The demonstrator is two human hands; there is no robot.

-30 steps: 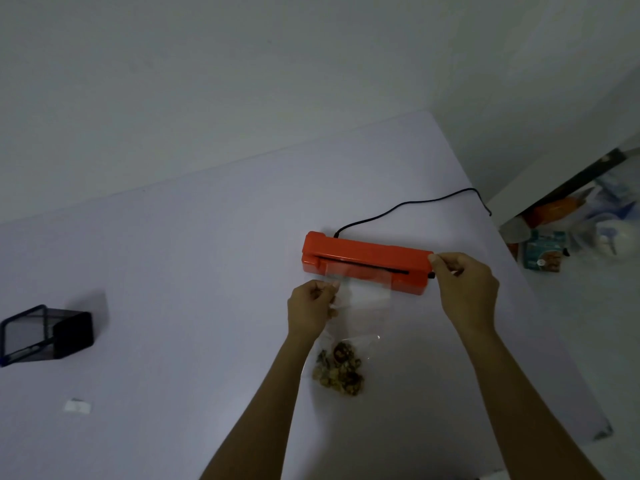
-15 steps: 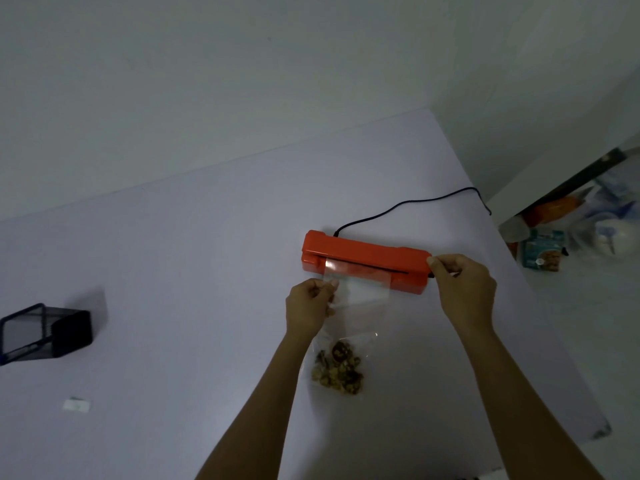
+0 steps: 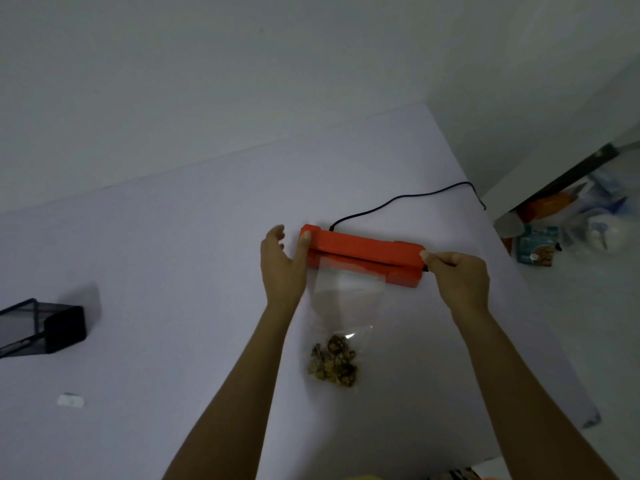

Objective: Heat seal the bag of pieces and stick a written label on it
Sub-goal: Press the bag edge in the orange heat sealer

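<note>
Two forearms enter from the lower edge of the frame, both bare to the frame edge; no sleeves, watch, rings or gloves visible. Left hand and right hand: short, unpainted fingernails. Bottom centre of frame: sliver of yellow and a striped patch, too cropped to identify.

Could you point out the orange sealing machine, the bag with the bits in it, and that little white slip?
orange sealer [image 3: 360,245]: head view, top of its lid.
clear bag [image 3: 349,299]: head view, empty upper film.
white slip [image 3: 71,400]: head view, its middle.
</note>
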